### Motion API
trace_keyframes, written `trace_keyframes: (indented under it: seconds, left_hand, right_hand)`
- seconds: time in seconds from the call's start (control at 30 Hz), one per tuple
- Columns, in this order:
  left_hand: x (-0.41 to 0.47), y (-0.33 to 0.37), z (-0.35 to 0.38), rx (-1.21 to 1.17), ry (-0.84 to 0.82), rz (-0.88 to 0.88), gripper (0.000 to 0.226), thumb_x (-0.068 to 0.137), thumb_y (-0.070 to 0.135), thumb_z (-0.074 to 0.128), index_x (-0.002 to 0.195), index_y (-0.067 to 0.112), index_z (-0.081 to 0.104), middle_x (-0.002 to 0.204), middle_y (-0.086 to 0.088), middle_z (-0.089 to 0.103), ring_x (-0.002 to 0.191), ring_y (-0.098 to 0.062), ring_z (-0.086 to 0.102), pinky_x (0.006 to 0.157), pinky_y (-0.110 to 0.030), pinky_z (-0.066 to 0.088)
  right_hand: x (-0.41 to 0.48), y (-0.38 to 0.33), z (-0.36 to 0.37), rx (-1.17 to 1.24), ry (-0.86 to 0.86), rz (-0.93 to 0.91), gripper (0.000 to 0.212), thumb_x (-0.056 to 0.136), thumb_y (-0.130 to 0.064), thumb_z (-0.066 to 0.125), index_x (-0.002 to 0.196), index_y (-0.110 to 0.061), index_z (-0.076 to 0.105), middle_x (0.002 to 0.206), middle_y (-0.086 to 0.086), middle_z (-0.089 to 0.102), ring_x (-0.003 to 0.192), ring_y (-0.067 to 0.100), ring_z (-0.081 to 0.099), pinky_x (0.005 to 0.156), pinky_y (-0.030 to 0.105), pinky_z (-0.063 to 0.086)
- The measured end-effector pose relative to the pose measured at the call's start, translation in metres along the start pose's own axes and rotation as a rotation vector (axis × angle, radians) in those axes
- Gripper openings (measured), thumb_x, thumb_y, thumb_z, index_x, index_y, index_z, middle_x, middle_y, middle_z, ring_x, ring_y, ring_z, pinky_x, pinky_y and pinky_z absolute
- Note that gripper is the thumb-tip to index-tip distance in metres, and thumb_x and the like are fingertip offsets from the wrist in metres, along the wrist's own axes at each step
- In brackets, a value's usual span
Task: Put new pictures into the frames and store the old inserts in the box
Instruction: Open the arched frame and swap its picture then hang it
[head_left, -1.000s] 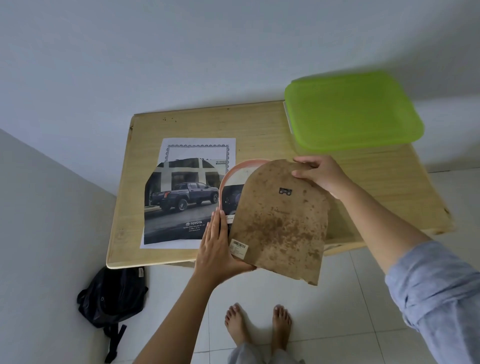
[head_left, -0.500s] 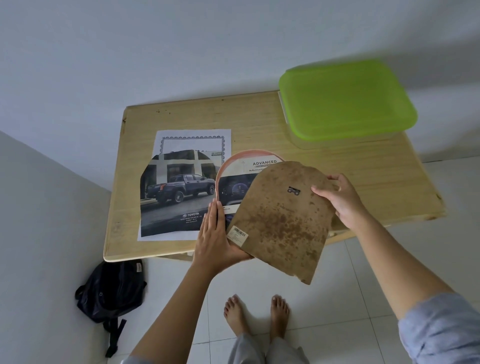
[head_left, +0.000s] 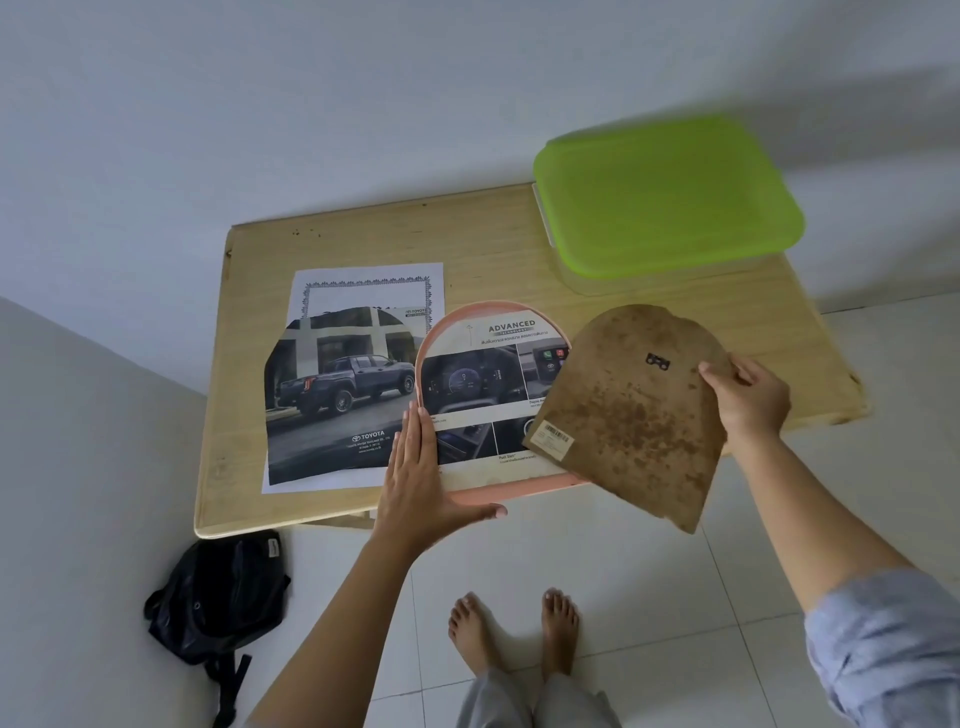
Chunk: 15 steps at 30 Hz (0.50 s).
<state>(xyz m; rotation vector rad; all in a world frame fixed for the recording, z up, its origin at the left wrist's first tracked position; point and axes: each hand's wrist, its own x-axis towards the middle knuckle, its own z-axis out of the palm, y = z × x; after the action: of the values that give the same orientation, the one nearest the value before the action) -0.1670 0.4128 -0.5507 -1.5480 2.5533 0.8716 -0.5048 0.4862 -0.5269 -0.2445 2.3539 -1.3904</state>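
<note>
Two hands apart, one item each

L hand (head_left: 415, 483) lies w/ straight fingers on left edge of pink arched frame (head_left: 519, 491), thumb along its base. Frame is flat on table (head_left: 493, 244), arch pointing away from person, long axis near-far, base overhanging near edge. R hand (head_left: 748, 395) pinches brown backing board (head_left: 628, 415) by its right edge. Board is tilted, arch far-left, ragged end nearest. Board hides frame's right side & part of picture (head_left: 478, 389). Label (head_left: 557, 434) text unreadable.
</note>
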Motion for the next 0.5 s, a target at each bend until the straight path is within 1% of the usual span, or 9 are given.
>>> trace_keyframes:
  seconds: [0.07, 0.13, 0.27, 0.33, 0.4, 0.43, 0.5]
  left_hand:
    - [0.0, 0.001, 0.0, -0.012, -0.003, -0.004, 0.142, 0.041, 0.095, 0.043, 0.13, 0.025, -0.041, 0.144, 0.007, -0.036, 0.134, -0.01, -0.031, 0.115, -0.033, -0.008]
    - [-0.001, 0.002, -0.001, -0.017, -0.008, -0.002, 0.14, 0.04, 0.095, 0.042, 0.128, 0.027, -0.043, 0.141, 0.009, -0.039, 0.133, -0.009, -0.032, 0.113, -0.031, -0.01]
    - [-0.001, 0.001, -0.002, -0.02, -0.018, -0.009, 0.142, 0.038, 0.097, 0.04, 0.13, 0.026, -0.041, 0.141, 0.009, -0.039, 0.134, -0.01, -0.032, 0.113, -0.032, -0.01]
    - [-0.001, 0.002, -0.002, -0.016, -0.026, -0.011, 0.142, 0.038, 0.097, 0.04, 0.129, 0.026, -0.042, 0.14, 0.009, -0.041, 0.132, -0.01, -0.033, 0.113, -0.032, -0.009]
    - [-0.001, 0.003, -0.002, -0.02, -0.032, -0.009, 0.142, 0.038, 0.097, 0.04, 0.129, 0.025, -0.041, 0.14, 0.009, -0.041, 0.132, -0.011, -0.032, 0.113, -0.033, -0.008]
    - [-0.001, 0.003, -0.002, -0.023, -0.033, -0.01, 0.142, 0.038, 0.097, 0.041, 0.13, 0.025, -0.041, 0.14, 0.008, -0.04, 0.133, -0.011, -0.032, 0.113, -0.033, -0.008]
    - [-0.001, 0.003, -0.002, -0.02, -0.033, -0.015, 0.143, 0.038, 0.097, 0.04, 0.131, 0.023, -0.04, 0.141, 0.008, -0.041, 0.133, -0.012, -0.032, 0.113, -0.033, -0.009]
  right_hand:
    - [0.0, -0.003, -0.001, -0.118, 0.017, -0.077, 0.041, 0.083, -0.015, 0.068, 0.119, 0.001, 0.059, 0.12, 0.014, 0.062, 0.111, 0.026, 0.057, 0.092, 0.026, 0.043]
    - [-0.001, -0.001, 0.0, -0.213, 0.012, -0.144, 0.041, 0.086, -0.016, 0.064, 0.122, 0.002, 0.056, 0.123, 0.016, 0.06, 0.115, 0.028, 0.055, 0.096, 0.027, 0.04]
    - [-0.004, 0.013, 0.008, -0.389, -0.028, -0.27, 0.038, 0.092, -0.016, 0.055, 0.122, 0.007, 0.053, 0.128, 0.022, 0.054, 0.122, 0.035, 0.048, 0.105, 0.039, 0.036]
    - [-0.008, 0.02, 0.013, -0.453, -0.06, -0.277, 0.044, 0.094, -0.019, 0.049, 0.131, 0.005, 0.045, 0.14, 0.021, 0.042, 0.132, 0.034, 0.036, 0.112, 0.042, 0.029]
    - [-0.02, 0.022, 0.019, -0.502, -0.082, -0.271, 0.051, 0.096, -0.023, 0.044, 0.14, 0.002, 0.033, 0.15, 0.017, 0.025, 0.141, 0.028, 0.019, 0.116, 0.038, 0.018]
    - [-0.029, 0.023, 0.024, -0.524, -0.088, -0.301, 0.053, 0.097, -0.026, 0.042, 0.142, 0.0, 0.03, 0.152, 0.015, 0.022, 0.142, 0.027, 0.015, 0.116, 0.037, 0.015]
    - [-0.054, 0.021, 0.038, -0.57, -0.139, -0.429, 0.055, 0.097, -0.032, 0.04, 0.143, -0.006, 0.028, 0.153, 0.013, 0.022, 0.142, 0.027, 0.016, 0.116, 0.042, 0.016]
